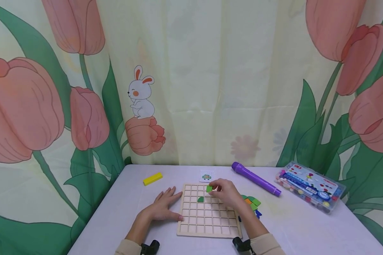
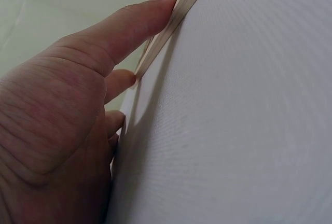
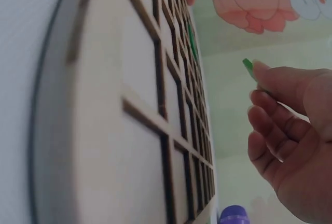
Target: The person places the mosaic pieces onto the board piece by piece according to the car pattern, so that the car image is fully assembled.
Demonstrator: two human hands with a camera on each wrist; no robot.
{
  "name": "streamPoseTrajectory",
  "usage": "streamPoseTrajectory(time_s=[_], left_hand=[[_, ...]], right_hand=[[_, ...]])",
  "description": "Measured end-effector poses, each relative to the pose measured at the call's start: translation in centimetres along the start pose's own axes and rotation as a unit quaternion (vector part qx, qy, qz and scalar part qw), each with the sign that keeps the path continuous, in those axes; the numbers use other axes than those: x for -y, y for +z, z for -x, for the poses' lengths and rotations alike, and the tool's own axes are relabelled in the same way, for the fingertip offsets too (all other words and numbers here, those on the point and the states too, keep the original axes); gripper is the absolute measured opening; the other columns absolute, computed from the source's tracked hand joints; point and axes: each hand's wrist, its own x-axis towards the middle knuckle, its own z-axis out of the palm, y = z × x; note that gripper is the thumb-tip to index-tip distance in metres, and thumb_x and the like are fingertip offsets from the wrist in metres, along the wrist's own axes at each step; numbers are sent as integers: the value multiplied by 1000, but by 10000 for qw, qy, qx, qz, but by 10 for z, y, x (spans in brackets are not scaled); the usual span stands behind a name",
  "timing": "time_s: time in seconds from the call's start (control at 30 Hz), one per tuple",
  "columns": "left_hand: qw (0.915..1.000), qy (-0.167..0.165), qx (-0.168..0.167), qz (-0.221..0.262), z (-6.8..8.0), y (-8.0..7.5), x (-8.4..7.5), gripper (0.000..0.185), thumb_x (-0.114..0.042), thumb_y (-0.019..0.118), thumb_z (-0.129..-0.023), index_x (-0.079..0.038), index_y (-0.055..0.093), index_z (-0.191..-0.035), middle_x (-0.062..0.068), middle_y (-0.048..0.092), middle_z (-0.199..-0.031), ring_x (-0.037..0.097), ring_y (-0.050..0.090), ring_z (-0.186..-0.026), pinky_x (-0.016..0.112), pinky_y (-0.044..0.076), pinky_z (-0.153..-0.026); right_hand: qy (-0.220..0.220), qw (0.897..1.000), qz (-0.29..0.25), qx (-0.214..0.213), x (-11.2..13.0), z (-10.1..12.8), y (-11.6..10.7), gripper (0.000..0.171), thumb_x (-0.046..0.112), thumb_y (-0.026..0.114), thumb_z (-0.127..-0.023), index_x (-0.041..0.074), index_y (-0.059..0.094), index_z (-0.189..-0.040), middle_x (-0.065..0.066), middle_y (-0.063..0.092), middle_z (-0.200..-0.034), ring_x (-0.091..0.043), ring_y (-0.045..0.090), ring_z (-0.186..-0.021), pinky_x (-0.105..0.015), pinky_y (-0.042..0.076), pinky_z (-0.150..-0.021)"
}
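- Head view: a wooden grid board (image 1: 207, 212) is seen lying flat on the white table (image 1: 306, 226), between the two forearms.
- Head view: the left hand (image 1: 162, 205) is laid flat on the table with fingers spread, its thumb and fingertips against the board's left edge.
- Head view: the right hand (image 1: 225, 193) is held over the board's upper right cells, and a small green tile (image 1: 209, 188) is pinched at its fingertips, just above the top rows.
- Head view: a second green piece (image 1: 200, 199) is seated in a cell near the board's upper middle.
- Head view: loose green, orange and blue pieces (image 1: 253, 203) are noted on the table just right of the board, partly hidden by the right wrist.
- Head view: a small pattern card (image 1: 206, 176) lies just beyond the board; a yellow block (image 1: 152, 179) lies to the far left, a purple pen-like tube (image 1: 256, 178) to the far right, and a clear plastic box of beads (image 1: 309, 186) beyond it.
- Left wrist view: the left thumb is recorded pressed along the board's edge; nothing is gripped.
- Right wrist view: the green tile is seen edge-on, pinched at the fingertips and clear of the board.
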Motion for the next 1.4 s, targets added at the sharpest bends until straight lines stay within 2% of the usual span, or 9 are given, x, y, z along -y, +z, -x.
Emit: streamPoseTrajectory(time_s=[0.13,0.33,0.43,0.57,0.73,1.03,1.4], left_hand=[[10000,-38,4,56,2,-2,-1,106,-71,79,-73,-25,41,-161,15,21,-174,37,10,-163,62,3,-131],[10000,-21,-13,86,3,-2,-2,106,-71,80,-73,-25,42,-161,15,21,-174,37,11,-163,61,4,-131],[10000,-1,-20,84,3,-2,-3,106,-70,80,-73,-25,41,-161,15,21,-174,37,10,-163,62,4,-130],[10000,-8,-12,90,3,-2,-4,105,-70,79,-74,-25,41,-161,15,20,-174,37,10,-163,62,4,-130],[9999,-2,-22,125,4,-1,-4,105,-70,79,-74,-25,41,-161,15,20,-174,37,10,-163,62,3,-130],[9999,-3,-33,140,4,-2,-5,105,-69,80,-74,-25,41,-161,14,20,-174,37,10,-163,62,3,-130],[9999,-16,-45,127,5,-1,-6,105,-69,80,-74,-24,42,-161,15,21,-174,36,11,-163,62,4,-130]], right_hand=[[122,9994,41,319,-4,1,4,27,11,79,-91,8,77,-118,-1,67,-98,-17,52,-84,-24,43,-68],[-91,9972,170,719,-10,0,10,27,10,79,-90,5,77,-117,1,66,-92,-16,53,-78,-24,42,-66],[-25,9962,147,860,-11,0,11,29,12,79,-91,6,76,-120,2,64,-91,-17,54,-79,-24,43,-64],[64,9955,92,946,-12,1,12,31,11,79,-91,5,76,-121,0,64,-91,-18,54,-82,-25,44,-65],[-50,9948,165,1001,-14,1,14,31,10,80,-90,2,76,-120,0,64,-88,-16,54,-81,-25,43,-68],[112,9945,221,1021,-16,0,18,30,11,79,-91,6,76,-120,1,62,-85,-16,54,-81,-26,41,-68],[128,9948,254,977,-17,0,19,30,10,80,-90,4,77,-119,0,60,-84,-17,53,-81,-27,39,-67]])
